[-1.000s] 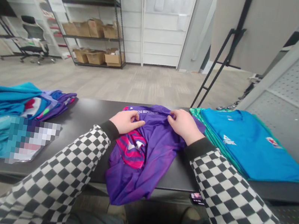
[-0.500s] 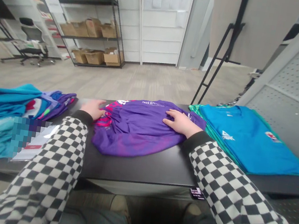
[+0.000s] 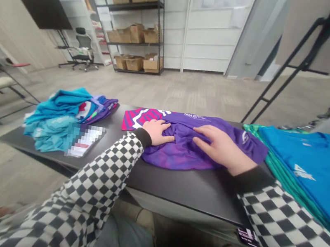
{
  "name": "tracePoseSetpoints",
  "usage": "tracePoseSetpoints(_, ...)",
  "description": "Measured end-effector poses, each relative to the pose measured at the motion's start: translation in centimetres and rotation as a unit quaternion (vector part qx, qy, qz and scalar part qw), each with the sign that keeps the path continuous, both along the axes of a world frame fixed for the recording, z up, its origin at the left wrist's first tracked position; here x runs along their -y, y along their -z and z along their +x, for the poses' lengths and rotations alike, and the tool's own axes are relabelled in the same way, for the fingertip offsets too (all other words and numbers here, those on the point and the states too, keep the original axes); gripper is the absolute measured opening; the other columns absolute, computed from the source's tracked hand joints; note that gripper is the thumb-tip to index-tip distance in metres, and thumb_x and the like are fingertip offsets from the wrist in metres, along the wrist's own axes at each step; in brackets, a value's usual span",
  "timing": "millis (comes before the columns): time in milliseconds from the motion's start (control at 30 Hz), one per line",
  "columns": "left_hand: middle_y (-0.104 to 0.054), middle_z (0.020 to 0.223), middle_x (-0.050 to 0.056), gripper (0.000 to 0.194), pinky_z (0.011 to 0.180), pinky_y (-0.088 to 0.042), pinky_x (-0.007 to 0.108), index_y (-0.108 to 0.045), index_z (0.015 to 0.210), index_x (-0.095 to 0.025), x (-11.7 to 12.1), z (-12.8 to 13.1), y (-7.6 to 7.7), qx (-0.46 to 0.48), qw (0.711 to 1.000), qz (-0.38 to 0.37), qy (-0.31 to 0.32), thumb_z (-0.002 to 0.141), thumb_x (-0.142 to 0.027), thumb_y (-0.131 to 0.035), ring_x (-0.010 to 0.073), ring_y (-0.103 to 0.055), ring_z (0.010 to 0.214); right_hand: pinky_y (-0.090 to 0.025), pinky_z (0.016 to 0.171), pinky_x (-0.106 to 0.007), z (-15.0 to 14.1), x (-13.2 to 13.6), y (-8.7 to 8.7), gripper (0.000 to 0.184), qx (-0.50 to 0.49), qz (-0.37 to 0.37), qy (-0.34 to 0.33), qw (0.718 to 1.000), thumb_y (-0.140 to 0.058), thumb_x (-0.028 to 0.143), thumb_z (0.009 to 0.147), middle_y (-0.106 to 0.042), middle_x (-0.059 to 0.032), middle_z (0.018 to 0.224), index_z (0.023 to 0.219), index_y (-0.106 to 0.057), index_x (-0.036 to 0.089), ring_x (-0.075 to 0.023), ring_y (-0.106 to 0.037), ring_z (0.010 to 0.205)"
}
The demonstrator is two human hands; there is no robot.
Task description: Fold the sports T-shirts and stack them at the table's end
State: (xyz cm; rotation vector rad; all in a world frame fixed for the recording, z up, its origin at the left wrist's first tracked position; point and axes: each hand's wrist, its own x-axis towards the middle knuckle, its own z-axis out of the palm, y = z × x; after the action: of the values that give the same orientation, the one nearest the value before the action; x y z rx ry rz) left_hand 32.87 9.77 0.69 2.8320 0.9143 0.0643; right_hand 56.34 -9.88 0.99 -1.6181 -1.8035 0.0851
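A purple T-shirt (image 3: 178, 157) with a pink-and-white patterned part at its left lies wrinkled on the black table (image 3: 171, 183). My left hand (image 3: 159, 132) rests on the shirt's left half, fingers spread over the cloth. On its right half lies my right hand (image 3: 219, 146), fingers stretched out and apart, pointing left. Neither hand is closed round the fabric. Small white print shows along the shirt's far edge, and a white mark sits near its right end.
To the left is a heap of crumpled blue and teal shirts (image 3: 58, 123), with a plastic-wrapped packet (image 3: 88, 140) beside it. Flat stacked shirts, a blue one (image 3: 318, 164) on top, lie at the right. Behind stand a shelf with cardboard boxes (image 3: 138, 33) and a black easel stand (image 3: 286, 71).
My left hand has moved from the patterned left edge inward onto the purple cloth, and the patterned part now lies spread flatter. My right hand stays on the shirt. The view has turned left.
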Motion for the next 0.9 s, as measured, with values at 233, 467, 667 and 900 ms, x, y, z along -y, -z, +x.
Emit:
tracePoseSetpoints(233, -0.08, 0.15, 0.012, 0.069, 0.126, -0.048, 0.057, -0.084, 0.144, -0.025, -2.5, -1.0, -1.2, 0.082, 0.995, -0.016, -0.055, 0.113, -0.075, -0.049, 0.0395, -0.07, 0.143, -0.059, 0.084, -0.036, -5.7, 2.2, -1.9, 0.06, -0.072, -0.183, -0.229, 0.953, -0.065, 0.067, 0.109, -0.076, -0.0066, 0.083, 0.068, -0.072, 0.025, -0.0225, -0.07, 0.08)
tracePoseSetpoints(467, -0.084, 0.139, 0.01, 0.042, 0.123, -0.056, 0.042, -0.088, 0.13, -0.022, -6.1, -2.0, 0.1, 0.137, 0.987, -0.012, -0.083, 0.109, -0.052, -0.066, 0.0314, -0.076, 0.132, -0.029, 0.05, -0.031, -2.5, 3.6, -4.1, 0.079, -0.042, -0.38, -0.108, 0.918, -0.062, 0.087, 0.101, -0.045, 0.003, 0.051, 0.057, -0.05, 0.023, -0.0124, -0.035, 0.049)
tracePoseSetpoints(667, -0.082, 0.145, 0.011, 0.045, 0.129, -0.053, 0.039, -0.087, 0.135, -0.02, -5.9, -1.1, 0.8, 0.145, 0.989, -0.008, -0.031, 0.109, -0.052, -0.067, 0.0297, -0.073, 0.139, -0.058, 0.092, -0.04, -4.9, 3.2, -3.5, 0.04, 0.038, -0.003, -0.103, 0.994, -0.062, 0.054, 0.115, -0.083, -0.0103, 0.1, 0.101, -0.081, 0.022, -0.0269, -0.077, 0.097)
tracePoseSetpoints(900, -0.079, 0.149, 0.014, 0.049, 0.13, -0.05, 0.036, -0.084, 0.14, -0.015, -6.6, -0.7, 1.3, 0.143, 0.989, -0.024, -0.007, 0.111, -0.049, -0.065, 0.0287, -0.072, 0.142, -0.06, 0.107, -0.042, -9.5, 5.1, -2.1, 0.016, 0.011, -0.105, -0.295, 0.95, -0.068, 0.024, 0.111, -0.084, -0.0114, 0.117, 0.113, -0.084, 0.024, -0.0261, -0.079, 0.116)
